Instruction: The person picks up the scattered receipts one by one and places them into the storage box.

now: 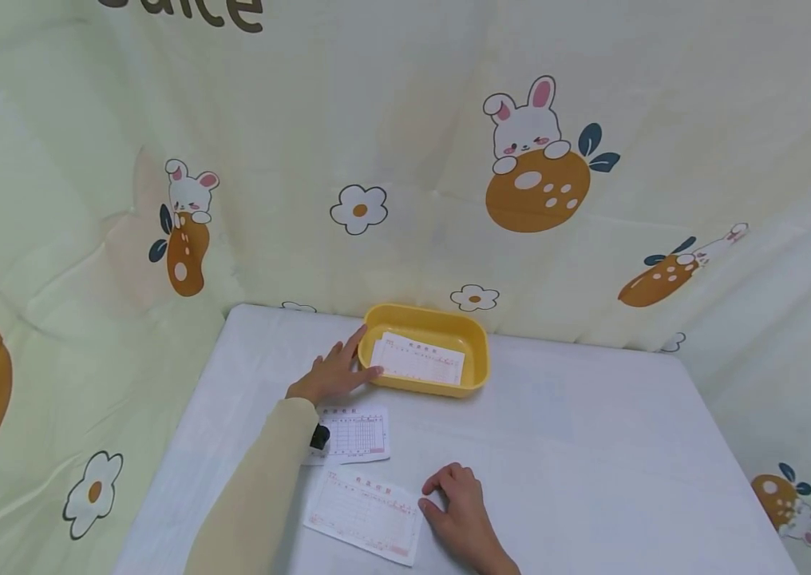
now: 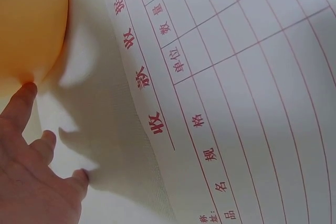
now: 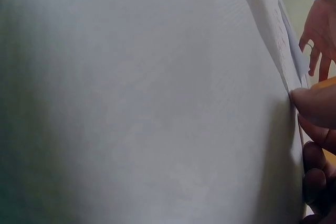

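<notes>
Soft, creased fabric (image 1: pixel 434 263) printed with rabbits, fruit and flowers hangs behind a smooth white table (image 1: pixel 592 455). Near the far edge stands a yellow tray (image 1: pixel 427 386), oblong and round-cornered, with thin paper slips (image 1: pixel 420 359) lying flat inside. At the tray's 8 o'clock, the left hand (image 1: pixel 334 371) touches its end, fingers spread and thumb at the near rim; its cream sleeve (image 1: pixel 255 487) partly covers a dark-printed slip (image 1: pixel 358 435). Nearer, at that slip's 6 o'clock, lies a red-printed slip (image 1: pixel 365 515); at its 3 o'clock is the right hand (image 1: pixel 459 511), fingers loosely bent and thumb apart. Whether that thumb touches the paper, I cannot tell.

Only the head view shows inside the tray. The left wrist view adds large red characters, ruled columns and a fingertip against the tray's wall; the right wrist view catches wavy paper edges side-on, toward 2 o'clock.
</notes>
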Action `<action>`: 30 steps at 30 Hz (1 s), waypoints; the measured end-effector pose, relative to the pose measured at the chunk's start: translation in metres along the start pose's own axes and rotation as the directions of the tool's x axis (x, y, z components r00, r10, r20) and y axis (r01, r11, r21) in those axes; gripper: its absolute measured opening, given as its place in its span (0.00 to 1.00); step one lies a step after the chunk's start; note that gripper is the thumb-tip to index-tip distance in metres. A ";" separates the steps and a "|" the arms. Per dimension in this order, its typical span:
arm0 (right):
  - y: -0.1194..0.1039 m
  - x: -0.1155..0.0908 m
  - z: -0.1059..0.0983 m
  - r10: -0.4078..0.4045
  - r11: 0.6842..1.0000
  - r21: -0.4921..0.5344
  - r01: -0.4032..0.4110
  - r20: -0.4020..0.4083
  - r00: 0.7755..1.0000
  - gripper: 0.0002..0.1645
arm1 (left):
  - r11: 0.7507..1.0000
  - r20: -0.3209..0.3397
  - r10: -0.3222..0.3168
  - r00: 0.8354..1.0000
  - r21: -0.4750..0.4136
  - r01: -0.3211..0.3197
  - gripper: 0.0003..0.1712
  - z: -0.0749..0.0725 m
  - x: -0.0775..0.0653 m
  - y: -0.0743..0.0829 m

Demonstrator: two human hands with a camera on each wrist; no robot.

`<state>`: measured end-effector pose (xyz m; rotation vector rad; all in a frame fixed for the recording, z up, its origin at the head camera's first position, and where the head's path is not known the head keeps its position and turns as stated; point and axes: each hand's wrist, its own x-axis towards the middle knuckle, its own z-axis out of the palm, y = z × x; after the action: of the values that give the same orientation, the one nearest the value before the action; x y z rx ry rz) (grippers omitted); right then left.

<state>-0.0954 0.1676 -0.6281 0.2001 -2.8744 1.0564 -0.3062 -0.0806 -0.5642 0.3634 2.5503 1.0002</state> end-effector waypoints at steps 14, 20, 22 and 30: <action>-0.003 -0.004 0.007 -0.031 0.999 -0.042 0.029 -0.055 0.998 0.18 | 1.000 0.008 0.007 1.000 -0.010 -0.007 0.57 -0.001 -0.002 -0.001; -0.004 -0.001 0.006 -0.017 1.000 -0.008 0.016 -0.065 0.998 0.17 | 1.000 0.013 0.016 1.000 -0.006 -0.015 0.57 -0.004 0.000 -0.002; -0.003 -0.001 0.006 -0.003 1.000 0.006 0.003 -0.061 0.998 0.16 | 1.000 0.014 0.015 1.000 -0.004 -0.015 0.57 -0.004 0.001 -0.002; -0.004 -0.003 0.006 0.027 1.000 0.016 -0.026 -0.037 0.999 0.14 | 1.000 0.031 0.005 1.000 0.001 -0.005 0.58 -0.002 0.001 -0.003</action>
<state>-0.0917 0.1611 -0.6308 0.1424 -2.8447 1.0750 -0.3085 -0.0833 -0.5651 0.3835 2.5240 0.9871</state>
